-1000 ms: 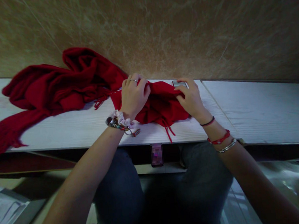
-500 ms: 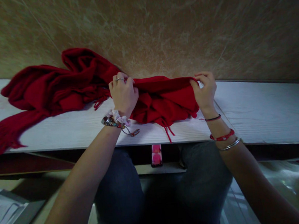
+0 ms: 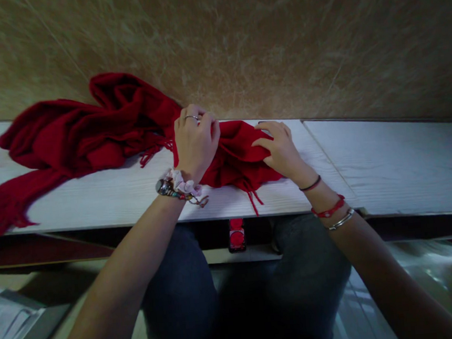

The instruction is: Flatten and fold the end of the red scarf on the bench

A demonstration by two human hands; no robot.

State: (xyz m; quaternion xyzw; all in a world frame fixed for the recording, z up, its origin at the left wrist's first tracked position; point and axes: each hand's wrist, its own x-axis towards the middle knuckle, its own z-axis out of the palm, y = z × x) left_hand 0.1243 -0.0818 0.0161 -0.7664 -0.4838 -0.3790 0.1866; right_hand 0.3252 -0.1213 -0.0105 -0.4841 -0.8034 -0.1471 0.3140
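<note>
A red scarf (image 3: 84,129) with fringed ends lies rumpled along a white wood-grain ledge (image 3: 94,202). My left hand (image 3: 196,143), a ring on one finger, is closed on the scarf near its middle; the fingertips are partly hidden. My right hand (image 3: 281,149) rests at the right end of the bunched cloth, thumb and fingers apart and touching it. Between the hands the fabric is gathered in loose folds, and a few fringe strands hang toward the ledge's front edge. The larger heap of scarf spreads left of my left hand.
A brown marbled wall (image 3: 215,49) rises behind the ledge. Below its front edge are my legs (image 3: 178,300) and a small red-and-black object (image 3: 237,236). A grey box with papers (image 3: 14,325) stands at the lower left.
My right hand has moved left and its fingers have parted, bringing the stretched right edge of the scarf inward. The cloth between my hands is now shorter and more folded. My left hand shifted slightly right.
</note>
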